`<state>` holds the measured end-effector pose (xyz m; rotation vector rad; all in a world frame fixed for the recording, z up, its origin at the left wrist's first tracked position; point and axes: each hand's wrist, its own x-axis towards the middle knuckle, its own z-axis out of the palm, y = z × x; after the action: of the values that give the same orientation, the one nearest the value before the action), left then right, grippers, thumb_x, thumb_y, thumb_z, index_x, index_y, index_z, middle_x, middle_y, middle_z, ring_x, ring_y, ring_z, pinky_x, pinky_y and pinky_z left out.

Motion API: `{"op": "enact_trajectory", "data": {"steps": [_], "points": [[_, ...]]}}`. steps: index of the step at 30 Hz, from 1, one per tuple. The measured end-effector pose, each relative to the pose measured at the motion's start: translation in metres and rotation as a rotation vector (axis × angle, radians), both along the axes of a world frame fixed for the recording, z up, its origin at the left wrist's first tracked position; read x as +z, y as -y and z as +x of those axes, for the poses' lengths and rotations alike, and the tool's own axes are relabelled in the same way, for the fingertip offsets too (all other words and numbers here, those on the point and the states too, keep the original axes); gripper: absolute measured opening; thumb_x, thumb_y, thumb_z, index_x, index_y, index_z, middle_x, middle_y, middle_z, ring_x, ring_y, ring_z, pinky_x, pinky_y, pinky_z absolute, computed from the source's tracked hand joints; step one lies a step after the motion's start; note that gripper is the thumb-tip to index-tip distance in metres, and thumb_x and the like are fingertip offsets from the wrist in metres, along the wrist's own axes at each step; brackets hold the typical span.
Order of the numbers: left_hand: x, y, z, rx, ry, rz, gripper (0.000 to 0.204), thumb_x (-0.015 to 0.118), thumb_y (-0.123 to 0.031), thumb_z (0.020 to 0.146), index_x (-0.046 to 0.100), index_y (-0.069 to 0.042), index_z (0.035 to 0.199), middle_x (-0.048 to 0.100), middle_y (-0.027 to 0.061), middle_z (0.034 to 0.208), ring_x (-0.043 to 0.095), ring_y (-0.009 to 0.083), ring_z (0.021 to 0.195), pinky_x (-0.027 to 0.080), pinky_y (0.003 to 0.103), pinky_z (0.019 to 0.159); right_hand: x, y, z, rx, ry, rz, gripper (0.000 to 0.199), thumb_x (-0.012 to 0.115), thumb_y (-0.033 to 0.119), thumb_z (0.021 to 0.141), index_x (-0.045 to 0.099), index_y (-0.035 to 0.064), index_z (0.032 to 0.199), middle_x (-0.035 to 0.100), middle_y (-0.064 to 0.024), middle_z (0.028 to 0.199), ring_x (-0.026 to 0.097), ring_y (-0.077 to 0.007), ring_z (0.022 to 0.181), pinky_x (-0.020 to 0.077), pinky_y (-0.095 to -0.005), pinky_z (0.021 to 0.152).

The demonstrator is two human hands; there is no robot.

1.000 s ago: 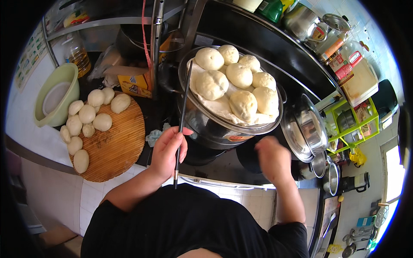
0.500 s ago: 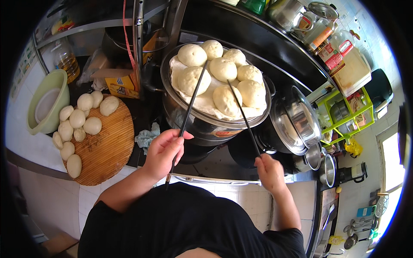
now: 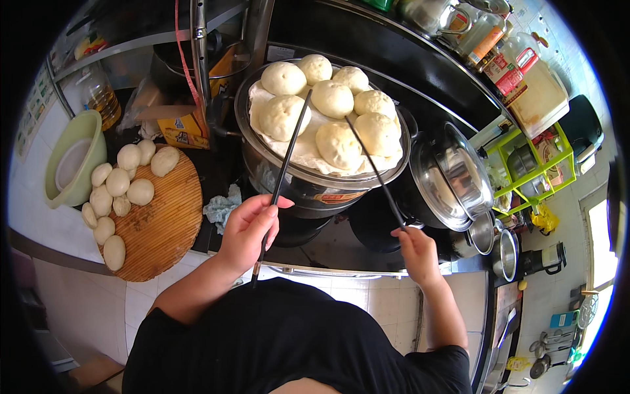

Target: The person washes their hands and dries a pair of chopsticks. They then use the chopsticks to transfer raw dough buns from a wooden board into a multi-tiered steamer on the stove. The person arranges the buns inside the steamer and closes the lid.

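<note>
A round metal steamer (image 3: 394, 164) stands on the black stove, lined with white cloth and filled with several pale steamed buns (image 3: 331, 98). My left hand (image 3: 249, 233) grips a long dark chopstick (image 3: 283, 177) whose tip reaches a bun on the steamer's left side. In my right hand (image 3: 415, 248) is a second dark chopstick (image 3: 374, 171), its tip lying between buns near the steamer's middle.
A round wooden board (image 3: 164, 230) at the left carries several raw dough balls (image 3: 118, 187). A green bowl (image 3: 56, 190) sits beyond it. A steel lid (image 3: 456, 180) and small pots (image 3: 502, 246) stand right of the steamer. Bottles line the back shelf. A crumpled rag (image 3: 220, 207) lies by the stove.
My right hand has come to hold a chopstick and both sticks now reach over the buns. The view has moved closer to the steamer.
</note>
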<state>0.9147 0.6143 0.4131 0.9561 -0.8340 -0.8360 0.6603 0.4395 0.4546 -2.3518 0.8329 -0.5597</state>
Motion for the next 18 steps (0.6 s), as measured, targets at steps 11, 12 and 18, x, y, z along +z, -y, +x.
{"op": "enact_trajectory", "data": {"steps": [11, 12, 18], "points": [[-0.006, -0.002, -0.002, -0.011, -0.023, -0.063, 0.024, 0.041, -0.016, 0.092, 0.052, 0.002, 0.105, 0.045, -0.0010, 0.057, 0.041, 0.0041, 0.048, 0.032, 0.017, 0.044, 0.084, -0.001, -0.004, 0.503, 0.648, 0.192, 0.059, 0.064, 0.022, 0.076, 0.036, -0.0029, 0.121, 0.051, -0.0302, 0.111, 0.047, -0.0401, 0.112, 0.0483, -0.0362, 0.078], [-0.006, -0.004, -0.001, -0.001, -0.028, -0.062, 0.024, 0.041, -0.016, 0.092, 0.052, 0.002, 0.105, 0.045, -0.0010, 0.057, 0.041, 0.0042, 0.047, 0.032, 0.017, 0.044, 0.092, -0.002, 0.002, 0.579, 0.644, 0.165, 0.069, 0.068, 0.029, 0.073, 0.033, -0.0027, 0.124, 0.051, -0.0292, 0.113, 0.044, -0.0425, 0.114, 0.0460, -0.0392, 0.083], [-0.011, -0.010, 0.003, 0.044, -0.034, -0.083, 0.025, 0.040, -0.016, 0.092, 0.051, 0.002, 0.104, 0.045, -0.0004, 0.057, 0.041, 0.0048, 0.047, 0.033, 0.017, 0.044, 0.132, 0.020, 0.024, 0.450, 0.834, -0.126, 0.036, 0.040, 0.026, 0.093, 0.048, -0.0064, 0.106, 0.062, -0.0179, 0.080, 0.060, -0.0225, 0.066, 0.0480, -0.0298, 0.062]]}}
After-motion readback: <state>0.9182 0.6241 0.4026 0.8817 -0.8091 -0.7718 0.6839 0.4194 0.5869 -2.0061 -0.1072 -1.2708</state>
